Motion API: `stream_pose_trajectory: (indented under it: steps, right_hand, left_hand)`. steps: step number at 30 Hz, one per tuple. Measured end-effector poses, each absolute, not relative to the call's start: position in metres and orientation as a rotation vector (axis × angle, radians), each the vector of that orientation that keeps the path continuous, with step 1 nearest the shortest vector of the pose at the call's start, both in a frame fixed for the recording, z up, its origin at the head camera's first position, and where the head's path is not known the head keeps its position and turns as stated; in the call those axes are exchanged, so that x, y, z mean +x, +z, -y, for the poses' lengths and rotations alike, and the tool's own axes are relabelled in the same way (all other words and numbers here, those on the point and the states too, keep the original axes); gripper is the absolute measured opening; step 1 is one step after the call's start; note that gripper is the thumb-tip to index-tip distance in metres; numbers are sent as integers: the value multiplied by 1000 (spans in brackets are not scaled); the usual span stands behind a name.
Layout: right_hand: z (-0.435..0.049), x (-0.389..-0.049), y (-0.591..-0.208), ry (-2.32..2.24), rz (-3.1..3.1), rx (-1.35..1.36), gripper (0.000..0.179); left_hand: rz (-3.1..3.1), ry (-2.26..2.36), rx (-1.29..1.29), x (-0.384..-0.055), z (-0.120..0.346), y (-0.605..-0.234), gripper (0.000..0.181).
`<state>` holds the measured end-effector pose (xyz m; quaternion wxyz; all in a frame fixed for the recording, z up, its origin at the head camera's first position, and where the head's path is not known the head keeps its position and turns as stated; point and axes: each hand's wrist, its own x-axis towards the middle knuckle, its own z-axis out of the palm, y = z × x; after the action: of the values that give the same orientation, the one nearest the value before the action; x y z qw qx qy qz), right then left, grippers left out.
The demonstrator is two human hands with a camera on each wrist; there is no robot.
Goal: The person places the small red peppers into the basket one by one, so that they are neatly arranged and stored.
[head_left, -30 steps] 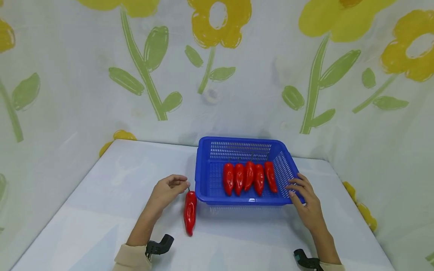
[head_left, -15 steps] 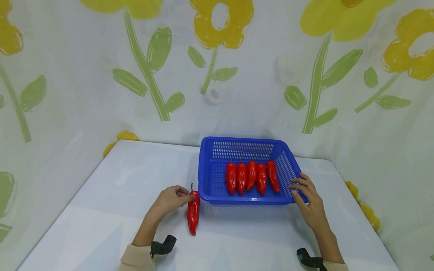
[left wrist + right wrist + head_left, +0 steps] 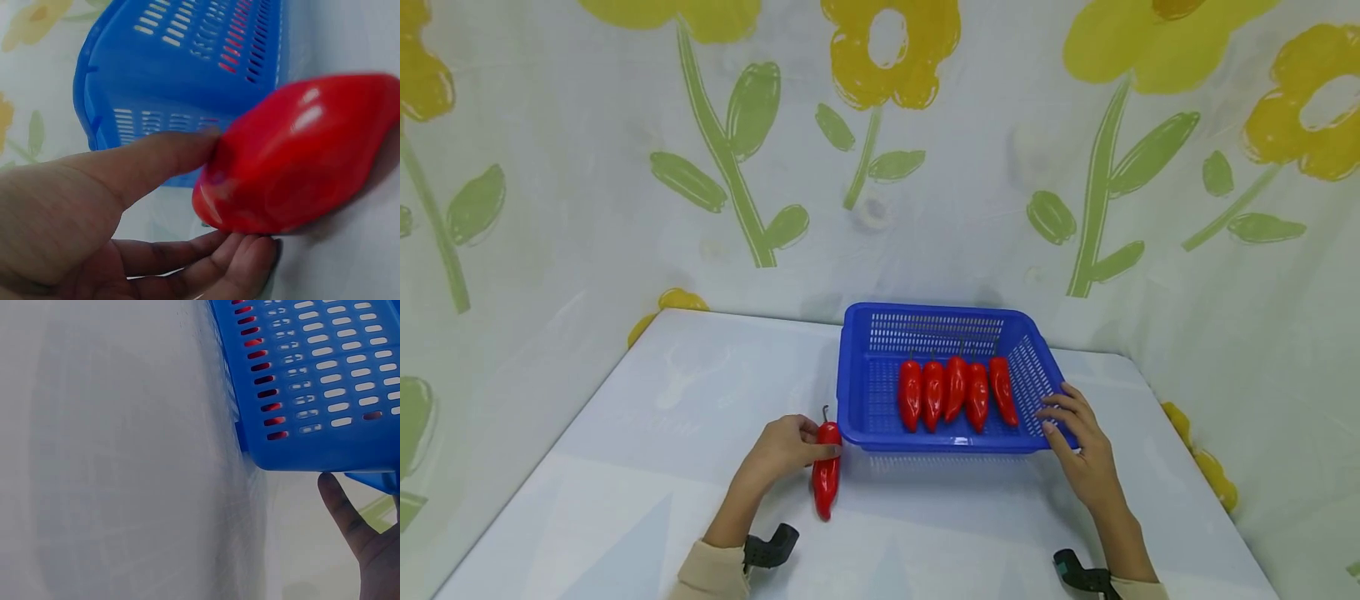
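Note:
A glossy red chili pepper (image 3: 826,485) lies on the white table just left of the blue basket (image 3: 940,442), its stem pointing away. My left hand (image 3: 781,450) holds it near the stem end. In the left wrist view the thumb presses one side of the pepper (image 3: 300,156) while the fingers (image 3: 247,262) come round below. At the basket's front right corner, my right hand (image 3: 1086,458) rests with loosely spread fingers on the rim. In the right wrist view its thumb (image 3: 344,509) touches the rim; its other fingers are mostly hidden there.
Several red chili peppers (image 3: 955,390) lie side by side inside the basket, stems toward the back. Behind the table (image 3: 625,467) hangs a white cloth (image 3: 970,217) printed with yellow flowers. Small black cameras (image 3: 771,547) are strapped to both wrists.
My left hand has come down from the pepper's stem onto its body and now grips it. The right hand stays at the basket corner; the view has shifted slightly.

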<state>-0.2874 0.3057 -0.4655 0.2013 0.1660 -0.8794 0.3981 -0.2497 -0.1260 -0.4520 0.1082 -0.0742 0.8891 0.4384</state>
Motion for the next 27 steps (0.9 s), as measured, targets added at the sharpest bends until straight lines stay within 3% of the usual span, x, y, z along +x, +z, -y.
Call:
stream_pose_trajectory:
  steps: [27]
  right_hand:
    - [-307, -288, -468, 1125, 2461, 451, 17]
  left_hand:
    - [-2282, 1785, -329, -255, 164, -442, 60]
